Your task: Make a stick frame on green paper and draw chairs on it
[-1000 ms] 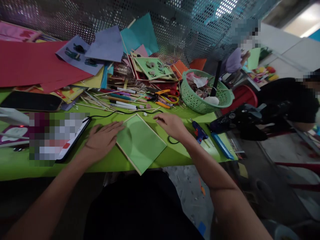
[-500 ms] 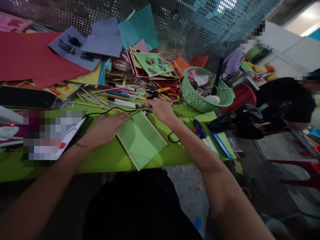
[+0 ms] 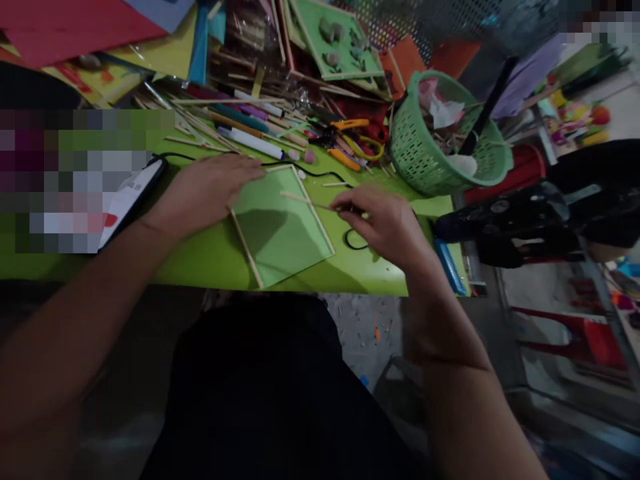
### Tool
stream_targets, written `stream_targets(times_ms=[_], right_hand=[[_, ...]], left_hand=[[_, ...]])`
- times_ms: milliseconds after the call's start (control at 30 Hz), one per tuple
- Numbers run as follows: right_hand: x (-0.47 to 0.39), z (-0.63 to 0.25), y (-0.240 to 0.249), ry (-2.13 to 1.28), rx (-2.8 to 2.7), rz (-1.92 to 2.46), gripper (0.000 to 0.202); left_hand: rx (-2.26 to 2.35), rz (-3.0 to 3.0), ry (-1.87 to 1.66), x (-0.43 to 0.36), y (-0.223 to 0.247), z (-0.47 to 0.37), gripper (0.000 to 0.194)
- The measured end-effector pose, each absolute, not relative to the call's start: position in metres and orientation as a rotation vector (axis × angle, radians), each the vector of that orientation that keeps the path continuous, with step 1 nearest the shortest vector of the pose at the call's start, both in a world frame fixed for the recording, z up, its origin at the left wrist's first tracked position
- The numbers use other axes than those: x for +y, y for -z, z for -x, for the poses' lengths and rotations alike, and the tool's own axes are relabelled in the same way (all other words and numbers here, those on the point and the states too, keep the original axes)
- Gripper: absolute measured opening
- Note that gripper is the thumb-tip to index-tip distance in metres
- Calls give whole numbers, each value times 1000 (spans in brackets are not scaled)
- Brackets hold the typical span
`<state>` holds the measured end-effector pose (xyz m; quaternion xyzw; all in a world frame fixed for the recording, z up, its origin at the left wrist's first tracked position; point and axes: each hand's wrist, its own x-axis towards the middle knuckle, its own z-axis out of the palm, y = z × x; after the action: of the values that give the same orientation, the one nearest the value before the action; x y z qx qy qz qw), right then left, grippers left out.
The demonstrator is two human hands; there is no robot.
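A green paper panel [image 3: 280, 230] edged with thin wooden sticks lies on the lime-green table near its front edge. The stick edging shows along its left, top and right sides. My left hand [image 3: 210, 190] rests flat over the panel's upper left corner, fingers stretched out. To the right of the panel, my right hand [image 3: 383, 220] pinches one end of a thin wooden stick [image 3: 296, 197], whose other end reaches over the panel. A black cord [image 3: 325, 175] runs behind the panel and partly under my left hand.
Markers [image 3: 255, 142], loose sticks and orange-handled scissors [image 3: 345, 159] lie behind the panel. A green basket [image 3: 425, 140] with scraps stands back right. A framed green picture with stones [image 3: 340, 43] leans on the pile. A phone-like device [image 3: 133, 200] lies left.
My right hand has drawn back from the panel's top edge to its right side and now shows a stick in its pinch. My left hand stays on the corner. The view has tilted down.
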<state>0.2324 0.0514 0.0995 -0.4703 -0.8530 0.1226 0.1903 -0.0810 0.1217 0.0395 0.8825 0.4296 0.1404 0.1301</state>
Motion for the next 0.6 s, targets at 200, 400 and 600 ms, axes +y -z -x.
stream_targets(times_ms=[200, 400, 600], right_hand=[[7, -241, -82, -275, -2609, 1161, 21], [-1, -237, -69, -231, -2704, 1090, 21], [-2, -237, -66, -247, -2714, 1070, 21]], left_hand=[[1335, -2469, -646, 78, -32, 92, 43], [1347, -2360, -820, 35, -22, 95, 36], [1306, -2324, -847, 21, -16, 93, 30]])
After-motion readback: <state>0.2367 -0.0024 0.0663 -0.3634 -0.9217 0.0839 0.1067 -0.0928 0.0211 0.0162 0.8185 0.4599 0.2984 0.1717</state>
